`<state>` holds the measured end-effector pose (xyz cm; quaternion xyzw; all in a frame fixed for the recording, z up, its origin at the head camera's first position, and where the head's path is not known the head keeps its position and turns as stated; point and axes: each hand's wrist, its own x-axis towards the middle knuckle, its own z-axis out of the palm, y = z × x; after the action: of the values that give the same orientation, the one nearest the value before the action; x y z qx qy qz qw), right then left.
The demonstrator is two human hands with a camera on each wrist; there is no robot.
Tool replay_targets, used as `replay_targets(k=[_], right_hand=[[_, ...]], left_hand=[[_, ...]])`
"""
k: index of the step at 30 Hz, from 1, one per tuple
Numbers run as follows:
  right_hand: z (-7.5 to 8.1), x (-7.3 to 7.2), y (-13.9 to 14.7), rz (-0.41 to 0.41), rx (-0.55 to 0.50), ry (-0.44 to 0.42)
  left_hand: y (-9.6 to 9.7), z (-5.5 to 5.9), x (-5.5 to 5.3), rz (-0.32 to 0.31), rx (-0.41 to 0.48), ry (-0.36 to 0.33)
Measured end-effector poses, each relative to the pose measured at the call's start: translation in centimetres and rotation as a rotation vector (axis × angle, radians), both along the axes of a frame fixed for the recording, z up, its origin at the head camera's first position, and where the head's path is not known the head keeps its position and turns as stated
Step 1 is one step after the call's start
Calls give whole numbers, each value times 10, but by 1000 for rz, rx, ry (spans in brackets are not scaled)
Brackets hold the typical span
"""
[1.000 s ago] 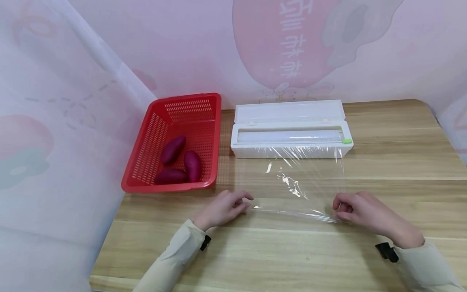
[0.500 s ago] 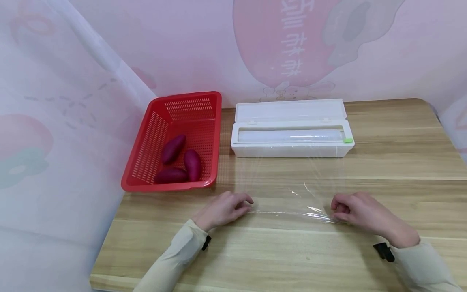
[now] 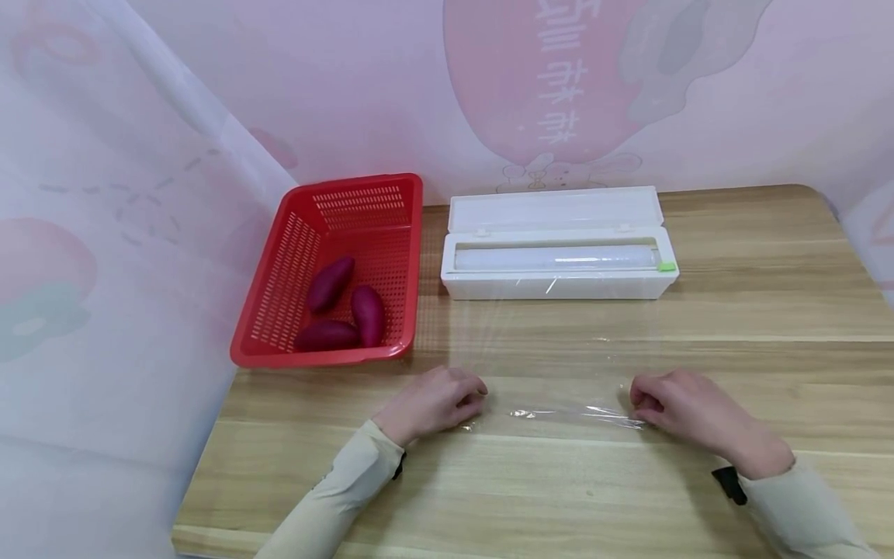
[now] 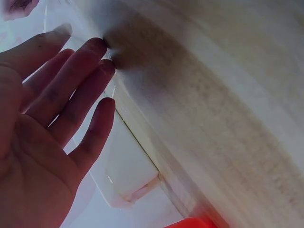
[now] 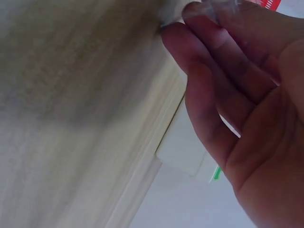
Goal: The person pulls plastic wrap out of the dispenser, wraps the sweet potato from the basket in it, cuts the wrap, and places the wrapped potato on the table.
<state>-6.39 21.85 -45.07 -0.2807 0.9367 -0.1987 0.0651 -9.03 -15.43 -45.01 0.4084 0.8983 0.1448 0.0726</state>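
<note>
A sheet of clear plastic wrap (image 3: pixel 559 373) stretches from a roll in the white box (image 3: pixel 552 289) towards me over the wooden table. My right hand (image 3: pixel 687 411) pinches its near right corner; in the right wrist view, crumpled film (image 5: pixel 221 7) shows at the thumb and fingertips. At the near left corner is my left hand (image 3: pixel 433 404). Its fingers are loosely bent, and two fingertips (image 4: pixel 108 66) touch down at the tabletop in the left wrist view, the thumb standing apart from them. Whether any film lies beneath those fingertips is hard to tell.
Left of the box stands a red plastic basket (image 3: pixel 314 359) holding three purple sweet potatoes (image 3: pixel 369 314). The box's white lid (image 3: pixel 555 210) is flipped back, and a green slider (image 3: pixel 667 267) sits at its right end. Printed cloth walls (image 3: pixel 363 93) border the table (image 3: pixel 545 497) behind and left.
The film has sunk flatter, with fewer bright wrinkles near the box. My left hand has turned over slightly and lowered at the film's corner; my right hand has shifted slightly left, still pinching.
</note>
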Motion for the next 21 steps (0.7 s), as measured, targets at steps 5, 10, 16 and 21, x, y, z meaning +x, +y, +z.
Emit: replay_targets(k=[5, 10, 16, 21], right_hand=[[-1, 4, -1, -3, 16, 28], [-3, 7, -2, -1, 16, 63], [-5, 9, 0, 2, 26, 45], [-10, 12, 1, 7, 21, 93]], left_hand=[[-1, -2, 2, -31, -34, 70], [-3, -2, 4, -32, -60, 81], [-4, -4, 5, -44, -50, 97], [-5, -5, 5, -42, -51, 81]])
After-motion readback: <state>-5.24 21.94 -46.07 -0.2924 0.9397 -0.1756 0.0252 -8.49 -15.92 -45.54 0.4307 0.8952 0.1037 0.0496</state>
